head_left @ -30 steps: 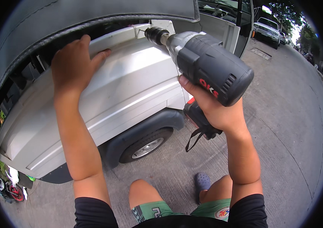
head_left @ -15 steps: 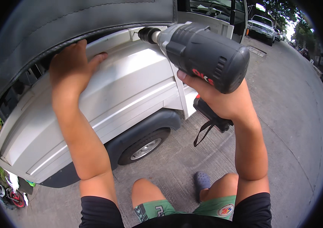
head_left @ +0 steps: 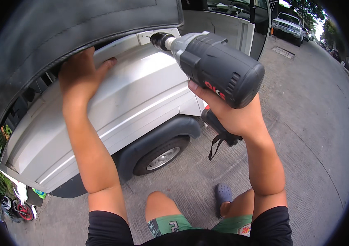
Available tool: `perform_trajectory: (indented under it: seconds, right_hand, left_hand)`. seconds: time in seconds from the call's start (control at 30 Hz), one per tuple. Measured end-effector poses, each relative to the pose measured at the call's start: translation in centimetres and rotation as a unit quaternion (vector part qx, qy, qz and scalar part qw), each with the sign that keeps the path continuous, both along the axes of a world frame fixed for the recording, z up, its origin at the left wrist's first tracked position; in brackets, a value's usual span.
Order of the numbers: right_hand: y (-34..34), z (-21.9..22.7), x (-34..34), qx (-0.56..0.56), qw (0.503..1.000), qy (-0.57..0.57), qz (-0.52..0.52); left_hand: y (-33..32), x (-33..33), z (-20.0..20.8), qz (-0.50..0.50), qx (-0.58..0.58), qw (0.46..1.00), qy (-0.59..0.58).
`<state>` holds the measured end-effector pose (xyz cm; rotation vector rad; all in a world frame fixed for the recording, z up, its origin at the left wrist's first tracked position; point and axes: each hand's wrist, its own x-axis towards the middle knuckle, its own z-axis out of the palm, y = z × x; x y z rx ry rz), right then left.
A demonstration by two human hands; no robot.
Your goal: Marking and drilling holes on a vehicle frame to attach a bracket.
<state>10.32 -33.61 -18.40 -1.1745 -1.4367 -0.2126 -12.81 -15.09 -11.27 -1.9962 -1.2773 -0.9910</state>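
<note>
My right hand (head_left: 238, 112) is wrapped around the handle of a black-and-grey cordless drill (head_left: 219, 61). The drill's black chuck (head_left: 162, 41) points left, its thin bit close to a small bracket (head_left: 145, 37) at the top edge of a silver truck bed's side panel (head_left: 137, 78); whether the bit touches it I cannot tell. Over that top edge hooks my left hand (head_left: 82, 76), thumb on the outer face, fingers mostly hidden under a dark cover (head_left: 84, 28). The drill's battery base (head_left: 223, 127) with a hanging strap shows below my right hand.
A wheel (head_left: 162, 159) sits under a dark fender (head_left: 158, 133), near my knees. Beyond the drill is the vehicle's cab side (head_left: 219, 28). A silver vehicle (head_left: 288, 25) is parked farther up the street. A red-wheeled bike (head_left: 23, 211) stands at the lower left.
The view has shifted slightly. The drill sits a little lower in the picture, its chuck still by the bracket. My left hand keeps its place on the panel edge.
</note>
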Motion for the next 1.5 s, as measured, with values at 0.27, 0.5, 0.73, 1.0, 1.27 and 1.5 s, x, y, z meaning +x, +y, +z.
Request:
perform_trajectory:
  seconds: [0.27, 0.5, 0.73, 1.0, 1.27, 1.5]
  right_hand:
    - [1.2, -0.1, 0.0, -0.002, 1.0, -0.015, 0.021]
    - [1.3, 0.0, 0.1, 0.014, 0.999, -0.051, 0.003]
    - [1.1, 0.1, -0.1, -0.009, 1.0, -0.016, 0.016]
    - [1.0, 0.1, -0.1, -0.056, 0.998, 0.005, 0.019]
    - [1.2, 0.7, 0.3, -0.027, 0.999, -0.045, -0.007]
    - [1.1, 1.0, 0.7, -0.011, 0.996, -0.092, 0.006]
  left_hand:
    - [0.9, -0.4, -0.5, -0.023, 0.026, 0.999, 0.008]
    - [0.4, -0.4, -0.4, -0.04, 0.008, 0.999, 0.007]
    - [-1.4, 0.5, 1.0, 0.009, -0.128, 0.992, 0.008]
    - [1.8, -0.8, -1.1, -0.044, 0.093, 0.995, 0.015]
    - [1.0, -0.6, -0.8, -0.04, 0.036, 0.999, -0.002]
    - [1.0, -0.6, -1.1, -0.046, 0.05, 0.998, -0.002]
